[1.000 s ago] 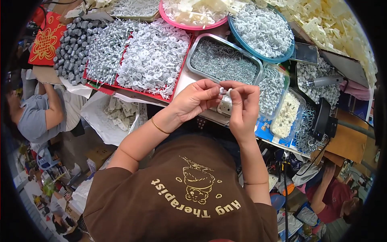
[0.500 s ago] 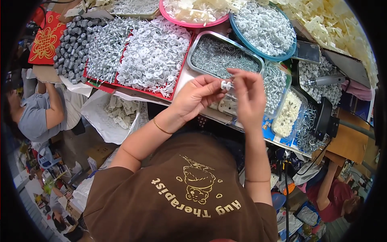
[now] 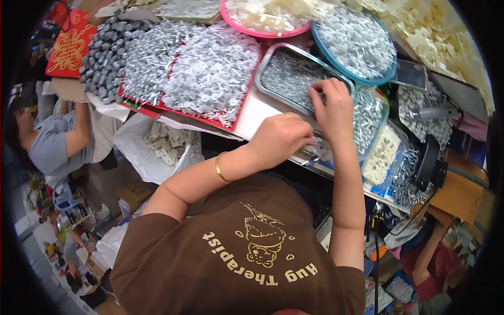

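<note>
My left hand (image 3: 282, 137) is closed, knuckles up, over the front edge of the bench. Its fingers pinch together at their tips, and what they hold is hidden by the hand. My right hand (image 3: 337, 109) reaches over the right end of a metal tray (image 3: 265, 86) of small silvery pins. Its fingers curl down among the pins; anything between the tips is too small to make out. White plastic pieces (image 3: 319, 151) lie just beyond my left fingertips, partly covered.
Left of the metal tray, a red tray (image 3: 234, 116) holds white disc-headed pins. Behind stand a pink basin (image 3: 262, 34) and a blue basin (image 3: 391, 73) of parts. To the right are a clear box (image 3: 403, 140) of cream pieces and a phone (image 3: 411, 74). People sit nearby.
My right hand has left my left hand and moved over the metal tray. My left hand has turned knuckles up and moved lower; the white discs it held are hidden now. The view has shifted slightly.
</note>
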`<move>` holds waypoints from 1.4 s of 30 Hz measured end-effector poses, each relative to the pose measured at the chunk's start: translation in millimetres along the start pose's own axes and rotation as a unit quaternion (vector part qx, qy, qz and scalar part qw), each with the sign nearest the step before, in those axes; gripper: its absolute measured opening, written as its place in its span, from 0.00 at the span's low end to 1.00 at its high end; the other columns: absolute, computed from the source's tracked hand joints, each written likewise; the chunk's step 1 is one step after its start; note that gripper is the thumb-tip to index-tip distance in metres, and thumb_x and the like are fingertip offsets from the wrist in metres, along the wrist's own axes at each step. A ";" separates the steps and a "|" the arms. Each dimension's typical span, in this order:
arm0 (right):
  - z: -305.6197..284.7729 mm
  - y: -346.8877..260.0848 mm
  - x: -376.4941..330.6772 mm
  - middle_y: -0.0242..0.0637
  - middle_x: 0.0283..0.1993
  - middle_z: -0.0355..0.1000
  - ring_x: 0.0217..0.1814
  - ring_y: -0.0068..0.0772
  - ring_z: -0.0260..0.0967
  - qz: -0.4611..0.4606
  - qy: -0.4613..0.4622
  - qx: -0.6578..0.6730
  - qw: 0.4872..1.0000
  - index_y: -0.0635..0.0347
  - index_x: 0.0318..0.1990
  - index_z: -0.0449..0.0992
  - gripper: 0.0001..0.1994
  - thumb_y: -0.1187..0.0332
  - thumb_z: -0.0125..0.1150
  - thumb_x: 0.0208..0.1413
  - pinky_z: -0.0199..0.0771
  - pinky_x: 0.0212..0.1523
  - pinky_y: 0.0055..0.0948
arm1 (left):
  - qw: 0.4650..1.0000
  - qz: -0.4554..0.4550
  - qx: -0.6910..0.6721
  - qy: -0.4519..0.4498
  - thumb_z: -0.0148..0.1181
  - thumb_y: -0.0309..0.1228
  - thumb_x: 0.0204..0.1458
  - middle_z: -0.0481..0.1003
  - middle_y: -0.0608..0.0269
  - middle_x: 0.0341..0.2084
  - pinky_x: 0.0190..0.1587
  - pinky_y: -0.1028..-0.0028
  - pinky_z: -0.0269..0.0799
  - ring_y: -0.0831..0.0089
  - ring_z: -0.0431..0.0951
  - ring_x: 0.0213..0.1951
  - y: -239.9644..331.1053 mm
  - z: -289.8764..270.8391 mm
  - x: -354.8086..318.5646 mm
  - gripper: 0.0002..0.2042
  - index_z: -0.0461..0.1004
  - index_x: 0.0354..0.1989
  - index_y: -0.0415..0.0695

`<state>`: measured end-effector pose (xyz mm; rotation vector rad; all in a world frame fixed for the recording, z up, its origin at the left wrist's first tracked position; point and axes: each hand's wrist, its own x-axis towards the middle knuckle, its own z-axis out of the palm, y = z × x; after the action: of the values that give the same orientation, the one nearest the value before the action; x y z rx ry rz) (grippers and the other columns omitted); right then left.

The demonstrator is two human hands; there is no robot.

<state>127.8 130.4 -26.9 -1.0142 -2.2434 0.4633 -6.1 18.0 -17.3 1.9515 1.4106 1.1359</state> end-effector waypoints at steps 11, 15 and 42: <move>-20.1 -21.4 -3.2 0.31 0.29 0.78 0.30 0.17 0.72 0.175 -0.006 0.181 0.968 0.65 0.36 0.79 0.05 0.73 0.67 0.57 0.72 0.34 0.20 | 0.997 -0.023 -0.071 -0.006 0.71 0.29 0.46 0.78 0.58 0.26 0.36 0.64 0.76 0.60 0.80 0.32 -6.9 -1.1 -3.2 0.07 0.78 0.29 0.41; -22.6 -27.0 -10.0 0.32 0.29 0.78 0.30 0.17 0.73 0.183 0.002 0.181 0.966 0.65 0.36 0.79 0.05 0.73 0.68 0.56 0.72 0.34 0.21 | 0.999 0.010 -0.026 -0.025 0.70 0.30 0.46 0.78 0.57 0.26 0.36 0.64 0.76 0.59 0.80 0.33 -6.8 -6.0 -0.4 0.07 0.78 0.29 0.42; -40.2 -16.6 -27.6 0.32 0.32 0.78 0.32 0.16 0.74 0.249 -0.015 0.231 0.940 0.65 0.39 0.76 0.04 0.74 0.65 0.60 0.72 0.35 0.17 | 0.912 -0.074 0.376 0.145 0.65 0.34 0.52 0.83 0.57 0.35 0.44 0.61 0.74 0.55 0.80 0.39 -196.4 -226.1 108.6 0.08 0.84 0.40 0.50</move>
<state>159.6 101.0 0.9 -1.3064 -1.7500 1.1679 -286.3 169.2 -7.0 2.1434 2.3852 0.9050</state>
